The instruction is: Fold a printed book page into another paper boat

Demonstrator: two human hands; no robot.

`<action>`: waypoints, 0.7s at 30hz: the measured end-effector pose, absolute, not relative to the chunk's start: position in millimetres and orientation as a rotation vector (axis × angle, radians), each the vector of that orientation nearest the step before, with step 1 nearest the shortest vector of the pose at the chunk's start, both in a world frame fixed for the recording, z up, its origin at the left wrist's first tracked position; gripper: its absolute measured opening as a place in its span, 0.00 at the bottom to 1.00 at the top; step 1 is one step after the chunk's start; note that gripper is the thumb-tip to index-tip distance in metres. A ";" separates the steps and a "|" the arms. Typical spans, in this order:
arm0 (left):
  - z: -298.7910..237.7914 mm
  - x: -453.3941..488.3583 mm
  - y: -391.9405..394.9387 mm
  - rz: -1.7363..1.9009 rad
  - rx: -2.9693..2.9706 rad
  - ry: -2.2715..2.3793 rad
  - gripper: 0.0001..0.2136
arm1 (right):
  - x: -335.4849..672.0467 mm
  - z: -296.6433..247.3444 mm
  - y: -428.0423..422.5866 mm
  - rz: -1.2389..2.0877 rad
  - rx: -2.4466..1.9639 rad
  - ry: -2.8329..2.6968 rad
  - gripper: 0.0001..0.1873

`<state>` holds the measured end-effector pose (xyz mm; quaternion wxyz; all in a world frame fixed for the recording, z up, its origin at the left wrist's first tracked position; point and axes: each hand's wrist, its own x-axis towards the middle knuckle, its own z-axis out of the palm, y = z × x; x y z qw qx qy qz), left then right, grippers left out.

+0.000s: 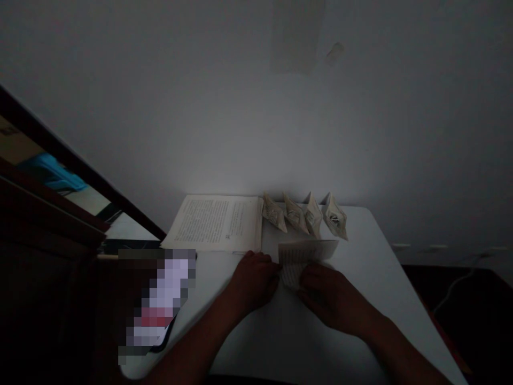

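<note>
A printed sheet of paper (pixel 306 251) lies on the white table, folded so that its far part stands up. My left hand (pixel 257 278) is at the sheet's left edge, its fingers curled and closed with the tips against the paper. On the sheet's near right part rests my right hand (pixel 326 293), its fingers bent together over the paper; the tips are partly hidden in the dim light. Several folded paper boats (pixel 295 215) made of printed pages stand in a row just behind the sheet.
An open stack of printed pages, like a book (pixel 212 224), lies at the table's back left. A phone (pixel 164 299), blurred out, is near the left edge. The wall (pixel 240 107) rises behind the white table (pixel 360 224). A cable (pixel 460 280) hangs at right.
</note>
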<state>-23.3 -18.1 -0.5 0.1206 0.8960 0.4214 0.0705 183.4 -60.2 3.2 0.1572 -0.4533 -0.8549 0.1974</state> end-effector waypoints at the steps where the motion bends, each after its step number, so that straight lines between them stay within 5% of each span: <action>1: -0.7 -23.4 -18.0 0.212 2.605 1.236 0.10 | 185.2 4.5 -59.2 0.578 -1.322 -2.422 0.08; 21: -11.0 -6.3 -21.4 0.259 2.638 1.464 0.10 | 201.1 -5.6 -46.6 0.610 -1.810 -2.186 0.18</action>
